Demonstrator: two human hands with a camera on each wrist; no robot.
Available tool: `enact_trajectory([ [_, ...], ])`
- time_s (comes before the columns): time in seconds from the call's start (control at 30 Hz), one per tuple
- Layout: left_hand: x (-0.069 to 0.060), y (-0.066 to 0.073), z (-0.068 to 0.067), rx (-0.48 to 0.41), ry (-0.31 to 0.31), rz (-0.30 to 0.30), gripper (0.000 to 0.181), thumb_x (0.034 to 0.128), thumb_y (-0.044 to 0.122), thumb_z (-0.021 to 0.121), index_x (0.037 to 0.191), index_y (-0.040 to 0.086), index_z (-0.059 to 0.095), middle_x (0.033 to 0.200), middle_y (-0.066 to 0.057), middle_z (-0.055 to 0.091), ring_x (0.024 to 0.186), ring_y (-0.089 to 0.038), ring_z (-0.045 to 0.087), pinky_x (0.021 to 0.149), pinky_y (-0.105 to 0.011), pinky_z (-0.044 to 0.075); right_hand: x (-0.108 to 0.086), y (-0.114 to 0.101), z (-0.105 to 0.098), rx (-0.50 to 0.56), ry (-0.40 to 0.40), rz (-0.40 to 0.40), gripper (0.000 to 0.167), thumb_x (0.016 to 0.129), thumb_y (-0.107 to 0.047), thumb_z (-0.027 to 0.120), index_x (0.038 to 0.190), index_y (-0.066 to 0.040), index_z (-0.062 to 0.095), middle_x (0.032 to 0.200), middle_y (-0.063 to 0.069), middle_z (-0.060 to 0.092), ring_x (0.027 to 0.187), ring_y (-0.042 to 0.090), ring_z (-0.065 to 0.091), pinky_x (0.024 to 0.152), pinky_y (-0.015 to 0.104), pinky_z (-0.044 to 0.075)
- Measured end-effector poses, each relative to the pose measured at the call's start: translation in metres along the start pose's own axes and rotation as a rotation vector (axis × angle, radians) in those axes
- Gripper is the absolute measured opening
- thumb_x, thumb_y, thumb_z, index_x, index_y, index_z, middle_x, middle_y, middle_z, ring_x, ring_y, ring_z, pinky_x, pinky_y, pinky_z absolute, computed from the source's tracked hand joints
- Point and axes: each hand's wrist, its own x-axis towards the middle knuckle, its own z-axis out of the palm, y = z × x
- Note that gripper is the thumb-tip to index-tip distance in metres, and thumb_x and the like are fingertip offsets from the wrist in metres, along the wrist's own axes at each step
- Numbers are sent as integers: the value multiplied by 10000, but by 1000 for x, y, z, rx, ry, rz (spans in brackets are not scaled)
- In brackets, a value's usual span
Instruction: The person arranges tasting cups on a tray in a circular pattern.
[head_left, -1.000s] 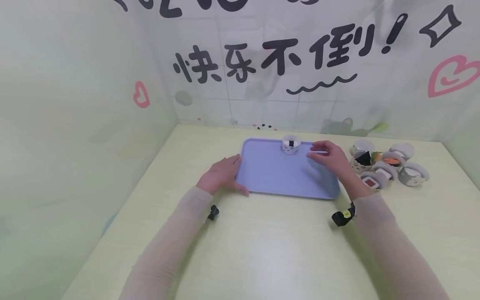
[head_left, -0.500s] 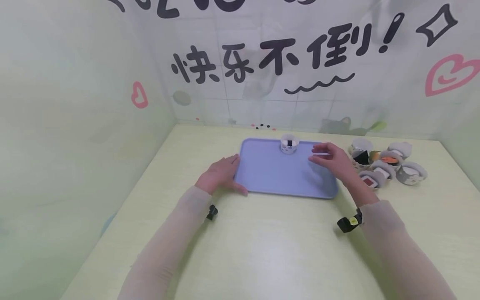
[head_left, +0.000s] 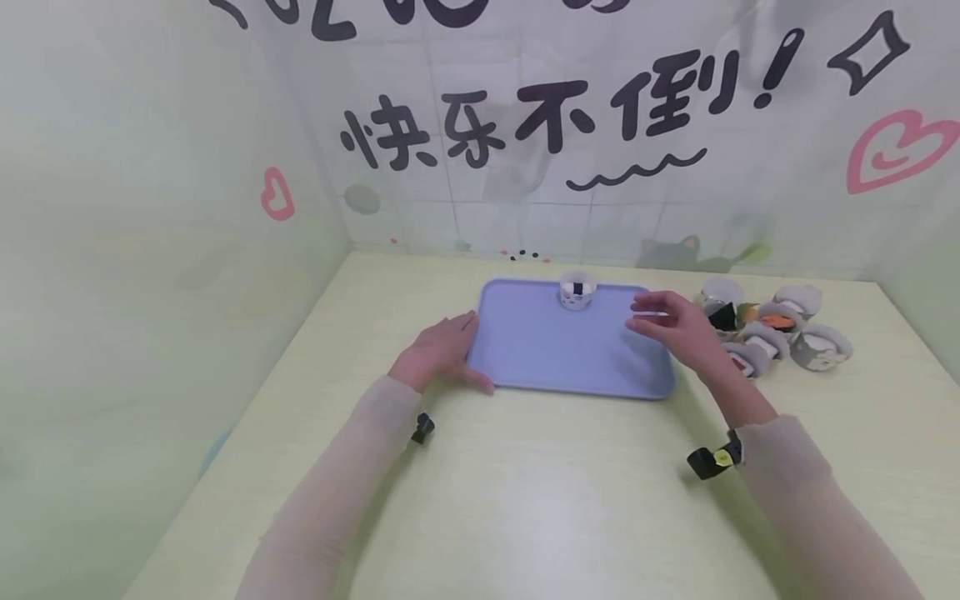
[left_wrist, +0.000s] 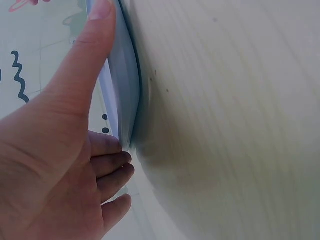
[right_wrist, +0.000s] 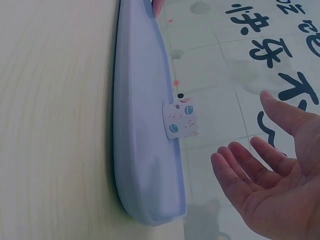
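A blue-lavender tray point(head_left: 573, 350) lies on the table, a small patterned paper cup point(head_left: 576, 292) standing at its back edge. White and black pieces, like a rice ball, show inside this cup. My left hand point(head_left: 438, 350) rests against the tray's left side. Its thumb point(left_wrist: 82, 62) lies along the front edge near the corner, the other fingers fairly straight at the side. Over the right part of the tray hovers my right hand point(head_left: 686, 333), holding nothing. In the right wrist view its fingers point(right_wrist: 250, 170) are loosely bent and apart from the cup point(right_wrist: 181, 119).
Right of the tray several paper cups point(head_left: 821, 348) stand in a cluster, holding sushi-like pieces, among them a black triangle point(head_left: 722, 317) and an orange-topped piece point(head_left: 780, 322). A printed wall covering point(head_left: 525, 225) borders the table point(head_left: 540, 500) at the back.
My right hand has drifted a little to the right, towards the cluster of cups, its fingers still apart. The left hand keeps its place at the tray. The head view has shifted slightly.
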Motion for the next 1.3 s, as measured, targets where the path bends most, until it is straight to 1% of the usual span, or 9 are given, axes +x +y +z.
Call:
enact_trajectory([
  [0.1, -1, 0, 0, 4, 5, 3, 1353, 666, 738, 763, 1590, -2, 107, 1673, -170, 147, 1537, -345, 217, 1271, -450, 240, -4, -1, -2, 0, 8, -11, 574, 967, -330, 660, 1399, 6, 488, 1408, 234, 553, 1147, 132, 635, 818, -1, 461],
  [0.2, -2, 1, -1, -1, 4, 7, 1346, 672, 729, 766, 1588, -8, 111, 1671, -176, 150, 1537, -346, 217, 1273, -454, 232, -8, -1, -5, -7, 9, -21, 570, 968, -334, 658, 1398, 0, 492, 1401, 231, 556, 1017, -88, 565, 827, 3, 456],
  [0.27, -3, 2, -2, -4, 2, 8, 1345, 674, 726, 768, 1587, -10, 111, 1671, -178, 147, 1539, -345, 211, 1276, -454, 223, -10, 1, -6, -11, 10, -30, 578, 965, -337, 662, 1401, 2, 491, 1391, 225, 561, 972, -154, 532, 829, 8, 459],
  [0.37, -3, 2, -2, -4, 3, 10, 1344, 674, 729, 765, 1588, -8, 110, 1672, -176, 145, 1540, -344, 207, 1277, -453, 219, -14, 4, -9, -19, 30, -48, 576, 956, -333, 676, 1392, 1, 503, 1317, 123, 617, 955, -180, 538, 832, 19, 462],
  [0.57, -1, 2, -1, 3, 8, 10, 1347, 669, 737, 762, 1588, -7, 116, 1672, -175, 150, 1538, -346, 215, 1271, -455, 239, -22, 9, -16, 12, 54, -77, 533, 950, -296, 690, 1354, 9, 521, 1080, -271, 574, 955, -183, 569, 824, 18, 469],
  [0.8, -1, 2, -1, 6, -8, -3, 1357, 666, 744, 759, 1591, 2, 99, 1678, -164, 134, 1545, -335, 197, 1274, -449, 233, -30, 13, -25, 37, 52, -68, 551, 955, -262, 684, 1367, 42, 480, 1107, -227, 577, 948, -191, 570, 816, 11, 481],
  [1.03, -2, 2, 0, -9, 3, -2, 1357, 663, 727, 774, 1590, -3, 106, 1675, -169, 144, 1540, -340, 212, 1271, -451, 243, -36, 18, -34, 38, 51, -58, 515, 966, -235, 669, 1363, 29, 476, 1042, -348, 564, 941, -218, 573, 813, -1, 474],
  [1.17, -2, 1, 0, -17, 8, 0, 1353, 665, 723, 776, 1590, -4, 108, 1674, -171, 148, 1538, -343, 216, 1270, -450, 247, -40, 21, -39, 64, 64, -62, 337, 961, -208, 675, 1269, -159, 548, 1034, -359, 585, 938, -218, 587, 815, -7, 477],
  [1.3, -2, 1, 0, -18, 7, 0, 1359, 663, 725, 777, 1590, -5, 103, 1674, -172, 146, 1537, -346, 218, 1269, -451, 248, -45, 25, -44, 64, 78, -62, 298, 956, -195, 682, 1194, -311, 546, 1034, -364, 600, 940, -214, 592, 809, -6, 479],
])
